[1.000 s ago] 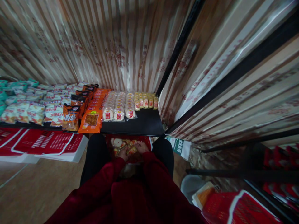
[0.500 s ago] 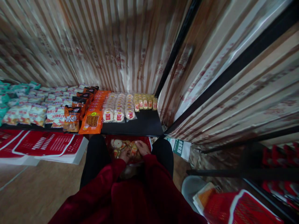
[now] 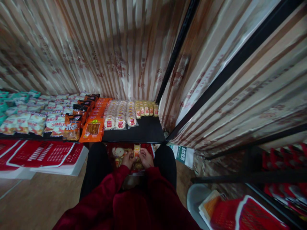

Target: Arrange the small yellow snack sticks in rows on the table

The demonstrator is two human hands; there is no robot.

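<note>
Between my knees, a small yellow snack packet [image 3: 137, 149] with a red label stands upright in my fingers. My left hand [image 3: 129, 159] pinches its left side, and my right hand [image 3: 146, 158] grips its right side. Below them is a red basket [image 3: 150, 148] holding several more yellow packets and a round white packaged cake [image 3: 118, 151]. My hands and sleeves hide part of its contents. On the black shelf [image 3: 146, 131] ahead, similar yellow packets [image 3: 147, 110] stand in rows at the right end, beside rows of round white packaged cakes [image 3: 120, 121].
Orange snack bags [image 3: 92, 129], brown-orange bags [image 3: 72, 126] and white bags [image 3: 37, 123] fill the shelf leftward. Red shopping baskets [image 3: 48, 153] lie at left below it. Black metal posts [image 3: 178, 48] cross the plastic-covered wall. At lower right are a grey bin [image 3: 193, 199] and another red basket [image 3: 227, 212].
The yellow packet has been raised and turned more upright between my two hands. My left hand has come up closer to it. The view has shifted slightly.
</note>
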